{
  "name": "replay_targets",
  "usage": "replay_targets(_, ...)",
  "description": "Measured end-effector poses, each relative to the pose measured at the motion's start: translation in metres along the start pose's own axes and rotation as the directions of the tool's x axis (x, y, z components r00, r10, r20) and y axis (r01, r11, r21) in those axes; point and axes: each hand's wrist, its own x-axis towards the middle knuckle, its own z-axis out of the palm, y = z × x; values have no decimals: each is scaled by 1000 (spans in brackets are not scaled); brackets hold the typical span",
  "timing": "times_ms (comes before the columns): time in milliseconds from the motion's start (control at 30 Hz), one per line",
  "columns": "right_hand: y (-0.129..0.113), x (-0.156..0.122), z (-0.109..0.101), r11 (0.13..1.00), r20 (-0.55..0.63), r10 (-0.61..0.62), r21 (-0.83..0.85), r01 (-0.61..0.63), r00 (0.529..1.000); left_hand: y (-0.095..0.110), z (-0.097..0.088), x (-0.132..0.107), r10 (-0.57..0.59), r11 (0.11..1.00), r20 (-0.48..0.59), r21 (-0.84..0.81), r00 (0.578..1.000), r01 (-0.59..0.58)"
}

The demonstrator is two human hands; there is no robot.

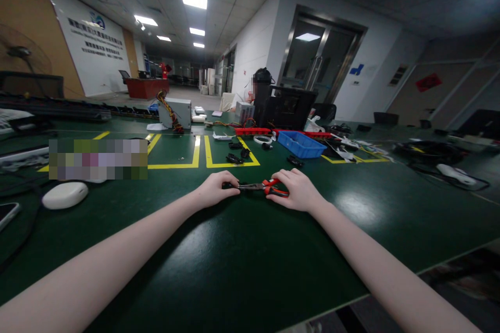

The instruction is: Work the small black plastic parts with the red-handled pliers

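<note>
My right hand (299,189) is closed round the red and black handles of needle-nose pliers (269,187), whose long jaws point left. Opposite it, my left hand (219,188) pinches a small black part (228,185) between thumb and fingers, right at the pliers' tips. Fingers cover most of that part, so its kind does not show. Both hands are low over the green table (242,260). Beyond them, several small black pieces (235,158) lie within and beside a yellow tape outline (232,164).
A blue tray (300,144) stands behind my right hand. Farther back are a power supply unit (175,113) with bundled wires and a black computer case (287,107). A white oval case (65,195) and a phone (8,214) lie left. Another person (262,80) sits across the table.
</note>
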Motion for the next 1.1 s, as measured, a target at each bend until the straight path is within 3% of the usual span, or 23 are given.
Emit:
replay_targets(333,1,0,0,996,-23,-37,-83,35,999,0,0,0,3,1000,-1,-2,1000,-3)
replay_targets(700,5,0,1,1000,-3,-4,31,4,1000,0,0,0,-4,1000,2,9,1000,4)
replay_targets(1100,5,0,2,1000,7,4,18,-4,1000,5,-1,-1,1,999,10,46,1000,-1)
